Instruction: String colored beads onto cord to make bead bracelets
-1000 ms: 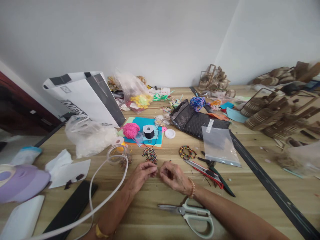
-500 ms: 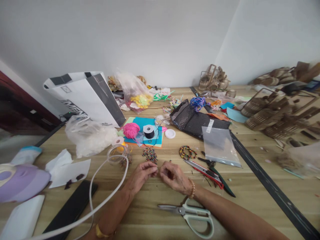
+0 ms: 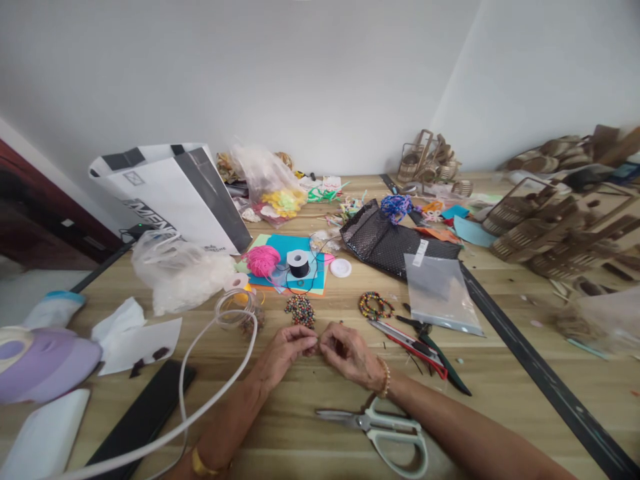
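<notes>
My left hand (image 3: 286, 353) and my right hand (image 3: 349, 353) rest on the wooden table (image 3: 320, 427) with their fingertips pinched together and meeting in the middle. What they pinch is too small to make out. A heap of coloured beads (image 3: 300, 310) lies just beyond my left fingers. Two beaded bracelets (image 3: 375, 305) lie beyond my right hand. White-handled scissors (image 3: 383, 430) lie under my right wrist.
A spool of black cord (image 3: 299, 263) and pink yarn (image 3: 263, 260) sit on coloured paper. A glass jar (image 3: 235, 310), a white cable (image 3: 200, 393), pliers and cutters (image 3: 417, 343), a clear plastic bag (image 3: 440, 293), a black mesh pouch (image 3: 385, 240), a white paper bag (image 3: 170, 193) and wooden models (image 3: 555, 220) crowd the table.
My two hands have closed the small gap between their fingertips; nothing else on the table has moved.
</notes>
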`<state>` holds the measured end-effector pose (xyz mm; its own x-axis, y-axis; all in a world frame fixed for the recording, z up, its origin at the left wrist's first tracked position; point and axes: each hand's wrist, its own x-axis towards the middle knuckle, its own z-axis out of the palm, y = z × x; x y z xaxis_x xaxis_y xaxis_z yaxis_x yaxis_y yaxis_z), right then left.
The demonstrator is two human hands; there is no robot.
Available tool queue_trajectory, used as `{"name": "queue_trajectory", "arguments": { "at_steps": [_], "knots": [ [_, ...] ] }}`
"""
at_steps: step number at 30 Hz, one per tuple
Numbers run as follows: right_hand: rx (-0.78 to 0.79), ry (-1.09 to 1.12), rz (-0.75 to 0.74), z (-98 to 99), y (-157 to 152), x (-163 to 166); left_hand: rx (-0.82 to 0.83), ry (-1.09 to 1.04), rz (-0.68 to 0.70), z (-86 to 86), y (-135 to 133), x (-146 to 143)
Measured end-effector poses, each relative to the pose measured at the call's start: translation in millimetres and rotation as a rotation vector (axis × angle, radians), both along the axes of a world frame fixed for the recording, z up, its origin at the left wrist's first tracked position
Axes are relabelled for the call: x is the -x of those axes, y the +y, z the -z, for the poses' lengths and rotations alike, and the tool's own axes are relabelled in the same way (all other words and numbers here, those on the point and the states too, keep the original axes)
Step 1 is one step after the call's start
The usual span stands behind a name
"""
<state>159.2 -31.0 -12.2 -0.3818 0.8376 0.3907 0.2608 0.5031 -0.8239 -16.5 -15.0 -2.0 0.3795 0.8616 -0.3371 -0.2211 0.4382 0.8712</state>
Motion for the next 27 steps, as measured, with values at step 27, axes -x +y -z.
{"name": "queue_trajectory", "arguments": {
  "at_steps": [27],
  "knots": [
    [0.293,0.171,0.047,-6.9,0,-2,-0.658,0.468,-0.034,-26.9,-3,5]
  ]
}}
